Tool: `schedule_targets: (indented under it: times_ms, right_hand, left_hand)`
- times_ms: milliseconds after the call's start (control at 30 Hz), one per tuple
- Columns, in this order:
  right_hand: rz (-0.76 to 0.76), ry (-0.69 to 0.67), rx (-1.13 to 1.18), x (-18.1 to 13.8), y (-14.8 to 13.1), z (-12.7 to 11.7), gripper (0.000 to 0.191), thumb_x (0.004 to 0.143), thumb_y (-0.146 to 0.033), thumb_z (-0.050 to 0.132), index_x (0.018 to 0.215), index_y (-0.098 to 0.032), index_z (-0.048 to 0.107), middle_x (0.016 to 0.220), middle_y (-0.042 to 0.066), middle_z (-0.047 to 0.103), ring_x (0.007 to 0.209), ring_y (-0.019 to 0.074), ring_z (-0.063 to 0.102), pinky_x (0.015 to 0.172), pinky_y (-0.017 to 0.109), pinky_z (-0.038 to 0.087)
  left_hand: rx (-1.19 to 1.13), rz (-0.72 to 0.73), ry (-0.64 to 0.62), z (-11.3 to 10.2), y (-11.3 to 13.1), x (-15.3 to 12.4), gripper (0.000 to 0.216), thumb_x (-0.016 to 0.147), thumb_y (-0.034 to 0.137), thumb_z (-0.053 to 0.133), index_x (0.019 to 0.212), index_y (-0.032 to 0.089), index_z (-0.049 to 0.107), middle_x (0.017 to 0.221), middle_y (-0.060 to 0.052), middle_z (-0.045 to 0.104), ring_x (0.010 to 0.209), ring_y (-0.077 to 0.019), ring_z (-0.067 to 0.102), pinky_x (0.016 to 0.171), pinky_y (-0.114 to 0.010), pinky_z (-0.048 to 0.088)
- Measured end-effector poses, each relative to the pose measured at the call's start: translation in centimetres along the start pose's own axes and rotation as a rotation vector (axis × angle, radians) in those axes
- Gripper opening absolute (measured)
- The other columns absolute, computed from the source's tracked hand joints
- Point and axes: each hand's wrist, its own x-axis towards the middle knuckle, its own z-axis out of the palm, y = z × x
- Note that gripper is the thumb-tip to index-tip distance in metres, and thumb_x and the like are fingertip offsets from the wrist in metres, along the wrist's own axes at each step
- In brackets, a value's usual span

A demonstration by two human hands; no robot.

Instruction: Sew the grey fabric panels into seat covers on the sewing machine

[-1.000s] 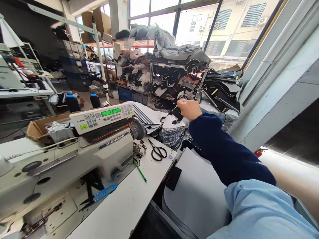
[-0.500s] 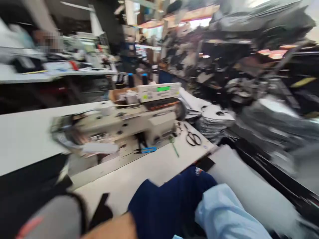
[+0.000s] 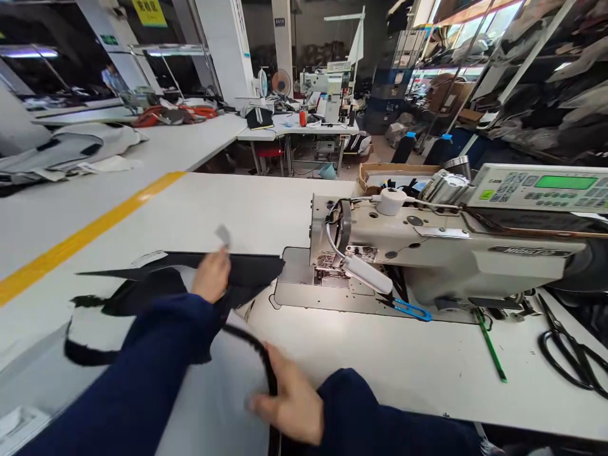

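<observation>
One pale, smooth-looking cloth piece (image 3: pixel 232 373) with a curvy black edge is lying bottom middle. The right hand (image 3: pixel 295 402) is touching that edge; whether it's gripping, I cannot tell. The left hand (image 3: pixel 212 277) is pinching a blurry gray bit (image 3: pixel 222 234). They seem to be sorting cloth, which is calling for steady fingers.

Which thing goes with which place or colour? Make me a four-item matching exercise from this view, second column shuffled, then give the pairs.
Column one
1. Right hand
2. Left hand
3. Snips
4. Scissors

Column two
A. Blue-handled
B. Over black fabric
C. At the picture's right edge
D. At the dark edge of the pale panel

Pairs: 1-D, 2-B, 3-A, 4-C
</observation>
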Motion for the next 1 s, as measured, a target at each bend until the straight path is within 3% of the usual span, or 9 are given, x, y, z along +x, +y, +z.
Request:
schedule_targets:
  times_ms: [133,300,433,600,667,767,833,933,1000]
  right_hand:
    - [-0.195,-0.065,-0.573,0.7,0.6,-4.1,0.029,0.085,-0.02,0.047,0.113,-0.014,0.053,0.094,0.009,0.063,0.083,0.0194,0.06,0.076,0.03,0.05]
    - [-0.577,0.044,-1.073,6.2,2.9,-7.0,0.033,0.086,-0.01,0.042,0.118,-0.003,0.05,0.12,0.019,0.052,0.116,0.028,0.043,0.097,0.043,0.038]
    - [-0.584,-0.009,-1.18,8.7,3.6,-5.2,0.023,0.09,-0.012,0.04,0.101,-0.004,0.058,0.103,0.014,0.059,0.104,0.0237,0.05,0.094,0.036,0.041]
    - [-0.546,-0.057,-1.228,8.8,3.5,-4.9,0.02,0.091,-0.015,0.042,0.093,-0.006,0.061,0.095,0.014,0.06,0.095,0.0239,0.053,0.084,0.036,0.044]
    - [-0.546,-0.06,-1.222,8.8,3.5,-5.2,0.02,0.09,-0.016,0.044,0.094,-0.007,0.061,0.097,0.014,0.06,0.096,0.024,0.053,0.082,0.036,0.044]
    - [-0.573,-0.048,-1.227,8.9,3.6,-5.3,0.021,0.091,-0.017,0.043,0.096,-0.007,0.061,0.104,0.015,0.059,0.096,0.0231,0.054,0.08,0.035,0.045]
    - [-0.591,-0.035,-1.227,8.9,3.8,-5.2,0.022,0.091,-0.017,0.042,0.095,-0.007,0.061,0.104,0.016,0.06,0.094,0.0233,0.055,0.078,0.035,0.045]
    - [-0.625,0.0,-1.217,8.9,4.1,-5.0,0.024,0.089,-0.016,0.043,0.095,-0.003,0.062,0.1,0.019,0.062,0.095,0.026,0.057,0.078,0.037,0.044]
    - [-0.648,0.033,-1.213,8.9,4.3,-4.9,0.025,0.088,-0.015,0.043,0.096,-0.001,0.062,0.099,0.02,0.063,0.097,0.0282,0.057,0.078,0.038,0.044]
  left_hand:
    - [-0.09,0.07,-0.123,4.3,3.6,-1.3,0.038,0.088,0.021,0.032,0.121,0.016,0.051,0.113,-0.011,0.054,0.092,-0.0207,0.053,0.077,-0.033,0.048]
    - [-0.186,0.087,-0.253,3.1,4.6,-2.4,0.04,0.088,0.023,0.031,0.119,0.017,0.055,0.105,-0.012,0.056,0.092,-0.0236,0.052,0.081,-0.038,0.047]
    - [-0.265,0.199,-0.368,1.7,5.5,-1.7,0.038,0.081,0.016,0.035,0.111,0.018,0.057,0.12,-0.009,0.052,0.102,-0.0224,0.05,0.089,-0.038,0.045]
    - [-0.228,0.063,-0.517,1.9,6.1,2.4,0.035,0.07,0.016,0.043,0.101,0.018,0.059,0.104,-0.007,0.057,0.093,-0.0207,0.056,0.082,-0.033,0.048]
    - [-0.257,-0.052,-0.393,2.1,5.3,4.4,0.03,0.074,0.018,0.042,0.097,0.017,0.061,0.093,-0.006,0.059,0.087,-0.0195,0.057,0.082,-0.032,0.047]
    - [-0.273,-0.21,-0.033,2.3,4.2,5.7,0.031,0.081,0.026,0.04,0.099,0.017,0.063,0.088,-0.005,0.056,0.083,-0.0176,0.056,0.08,-0.029,0.047]
    - [-0.261,-0.079,0.001,2.6,4.4,5.0,0.032,0.082,0.025,0.039,0.103,0.017,0.062,0.088,-0.005,0.054,0.08,-0.0161,0.054,0.076,-0.027,0.047]
    - [-0.224,0.242,-0.217,3.4,5.8,2.6,0.034,0.082,0.017,0.035,0.106,0.018,0.061,0.085,-0.004,0.054,0.077,-0.0151,0.051,0.072,-0.025,0.046]
    - [-0.17,0.302,-0.285,3.8,6.6,1.3,0.037,0.083,0.014,0.034,0.109,0.019,0.059,0.083,-0.004,0.054,0.077,-0.0153,0.05,0.07,-0.025,0.046]
